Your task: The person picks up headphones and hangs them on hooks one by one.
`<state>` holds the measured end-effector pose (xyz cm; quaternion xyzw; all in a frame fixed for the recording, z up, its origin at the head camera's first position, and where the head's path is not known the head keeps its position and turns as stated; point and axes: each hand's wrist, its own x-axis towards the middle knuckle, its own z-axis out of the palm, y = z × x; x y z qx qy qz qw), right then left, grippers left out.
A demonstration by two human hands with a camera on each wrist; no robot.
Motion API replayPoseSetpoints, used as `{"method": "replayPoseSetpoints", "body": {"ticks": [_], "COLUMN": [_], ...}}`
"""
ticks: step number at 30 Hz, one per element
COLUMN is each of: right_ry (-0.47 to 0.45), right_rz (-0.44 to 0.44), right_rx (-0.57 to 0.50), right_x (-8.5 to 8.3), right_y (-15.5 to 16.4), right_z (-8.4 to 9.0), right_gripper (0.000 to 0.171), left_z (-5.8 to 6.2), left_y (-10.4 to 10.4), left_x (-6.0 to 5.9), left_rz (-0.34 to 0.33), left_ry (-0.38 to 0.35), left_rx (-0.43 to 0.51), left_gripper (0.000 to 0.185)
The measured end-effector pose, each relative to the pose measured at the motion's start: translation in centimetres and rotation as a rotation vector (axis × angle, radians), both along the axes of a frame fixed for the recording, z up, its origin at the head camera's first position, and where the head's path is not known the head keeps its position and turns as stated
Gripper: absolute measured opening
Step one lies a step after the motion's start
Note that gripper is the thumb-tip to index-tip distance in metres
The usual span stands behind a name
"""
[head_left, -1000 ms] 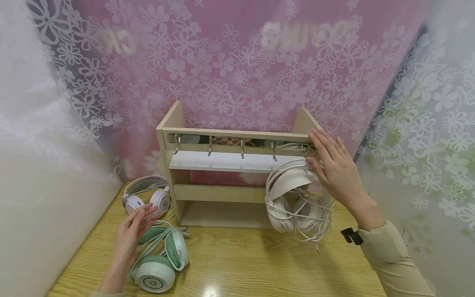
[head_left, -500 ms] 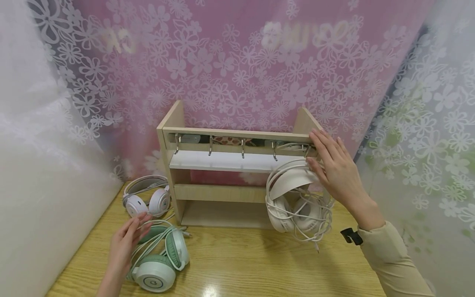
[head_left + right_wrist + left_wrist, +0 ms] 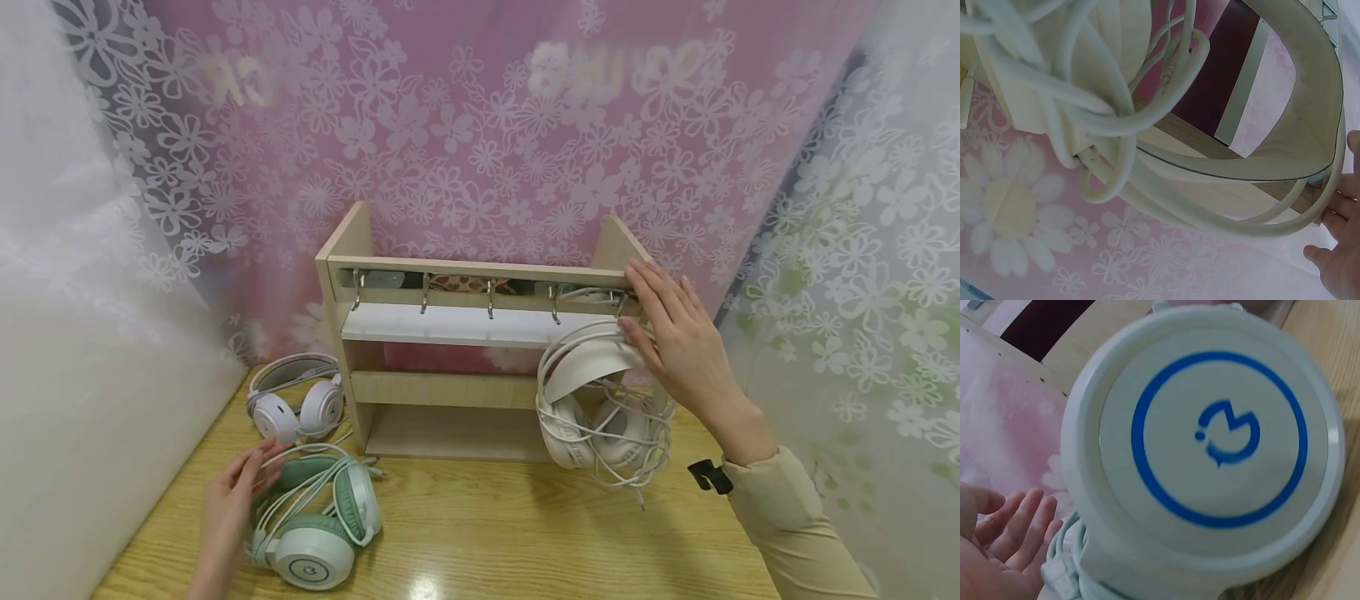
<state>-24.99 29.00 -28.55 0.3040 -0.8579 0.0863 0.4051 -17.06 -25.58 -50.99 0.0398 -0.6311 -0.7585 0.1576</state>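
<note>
A wooden worktop carries a wooden hook rack standing at its far side, a row of metal hooks under its top rail. On the rack's right end hang cream headphones, their cable bundled in loops round the ear cups. The right hand lies with straight fingers on the rack's top right corner, its thumb touching the cream headband. On the worktop at the near left lie green-and-white headphones, wrapped in their own cable; a blue ring logo marks the ear cup. The left hand, fingers relaxed and slightly spread, touches their left side. Just behind them sit grey-and-white headphones, close to the rack's left leg.
</note>
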Motion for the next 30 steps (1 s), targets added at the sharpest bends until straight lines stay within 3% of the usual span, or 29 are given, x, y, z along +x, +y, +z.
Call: {"method": "replayPoseSetpoints", "body": {"ticks": [6,13,17,22,26,30], "right_ry": [0.000,-0.006,-0.009,-0.010,-0.012,-0.012], "right_rz": [0.000,0.002,-0.001,-0.002,0.001,0.001], "right_rx": [0.000,0.002,0.003,-0.002,-0.007,-0.005], "right_x": [0.0,0.1,0.1,0.2,0.2,0.2], "right_y": [0.0,0.0,0.0,0.0,0.0,0.0], "right_z": [0.0,0.0,0.0,0.1,0.1,0.1], "right_gripper": [0.068,0.069,0.069,0.068,0.068,0.067], "left_z": [-0.3,-1.1,-1.5,-1.9,-2.2,-2.5], "left_y": [-1.0,-2.4,-3.3,-4.3,-5.0,-5.3], "left_x": [0.0,0.4,0.9,1.4,1.5,1.6], "left_rz": [0.092,0.201,0.214,0.153,0.046,-0.049], "left_ry": [-0.033,-0.219,-0.327,-0.423,-0.494,-0.535], "left_rx": [-0.122,-0.342,-0.433,-0.520,-0.594,-0.575], "left_gripper": [0.037,0.045,0.049,0.053,0.062,0.069]}}
